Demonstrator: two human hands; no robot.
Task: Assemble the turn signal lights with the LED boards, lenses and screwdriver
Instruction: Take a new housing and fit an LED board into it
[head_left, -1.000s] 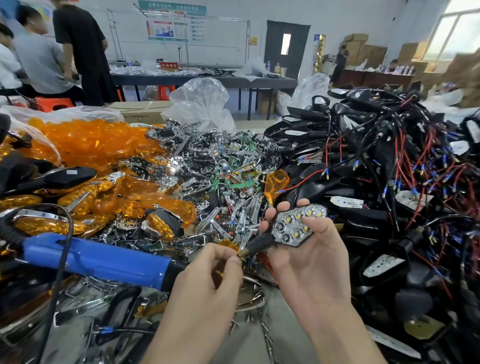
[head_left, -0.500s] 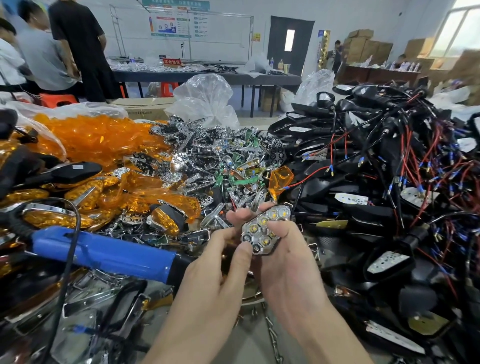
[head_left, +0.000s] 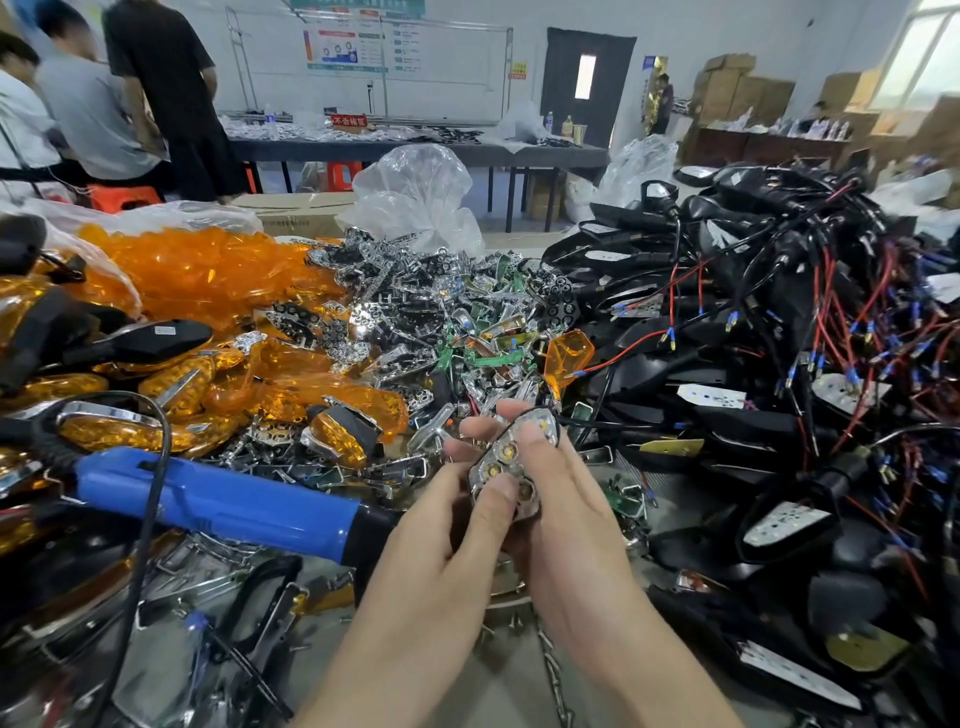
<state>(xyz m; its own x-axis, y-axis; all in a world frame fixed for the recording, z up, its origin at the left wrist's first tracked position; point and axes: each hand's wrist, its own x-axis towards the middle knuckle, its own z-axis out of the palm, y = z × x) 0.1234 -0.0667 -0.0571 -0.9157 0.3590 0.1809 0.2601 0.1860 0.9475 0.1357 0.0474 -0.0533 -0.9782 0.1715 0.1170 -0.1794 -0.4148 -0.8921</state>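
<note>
Both my hands hold one turn signal light (head_left: 506, 457), a black housing with a chrome reflector and lit-looking LED spots, above the table's front middle. My right hand (head_left: 566, 519) grips it from the right, thumb across its top end. My left hand (head_left: 441, 545) pinches its lower end, thumb pressed on the reflector. A blue electric screwdriver (head_left: 218, 499) lies to the left, its black nose pointing at my left hand. Orange lenses (head_left: 208, 275) are heaped at the back left, chrome reflectors and LED boards (head_left: 441, 322) in the middle.
A tangle of black housings with red and black wires (head_left: 779, 364) fills the right side. Finished orange lights (head_left: 156, 384) lie at the left. A clear plastic bag (head_left: 415, 197) stands behind the heaps. People stand at the far left by a long table (head_left: 415, 150).
The light has been turned from lying sideways to pointing away from me and drawn left. My left hand moved from the stalk end up onto the reflector.
</note>
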